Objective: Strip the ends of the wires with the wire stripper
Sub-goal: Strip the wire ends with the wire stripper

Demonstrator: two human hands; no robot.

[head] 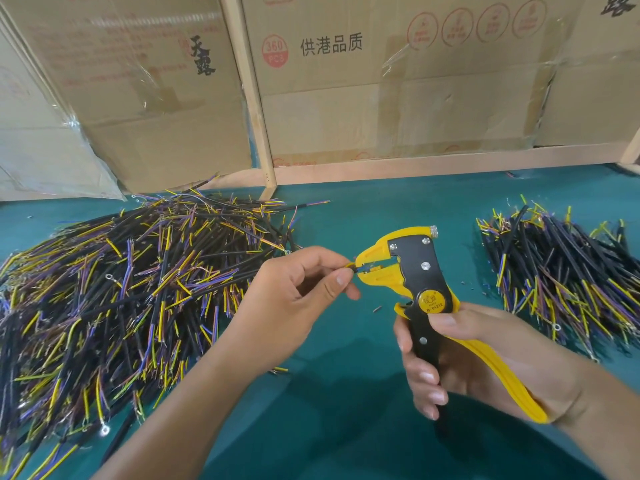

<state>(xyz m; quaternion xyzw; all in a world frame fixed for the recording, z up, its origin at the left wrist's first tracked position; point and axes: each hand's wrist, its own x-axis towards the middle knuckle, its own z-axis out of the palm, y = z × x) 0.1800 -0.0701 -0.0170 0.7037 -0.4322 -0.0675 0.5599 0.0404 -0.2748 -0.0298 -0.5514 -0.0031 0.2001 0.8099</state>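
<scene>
My right hand (460,351) grips the handles of a yellow and black wire stripper (415,271), held upright over the green table with its jaws pointing left. My left hand (298,289) pinches a short black wire (351,267) between thumb and fingers. The wire's end sits inside the stripper's jaws, where a bit of blue and yellow core shows. Most of the wire is hidden inside my left hand.
A large heap of black wires with yellow and purple cores (121,289) covers the left of the green table (346,427). A smaller pile (561,271) lies at the right. Cardboard boxes (381,81) and a wooden post (256,109) close off the back. Small insulation scraps (376,309) lie between my hands.
</scene>
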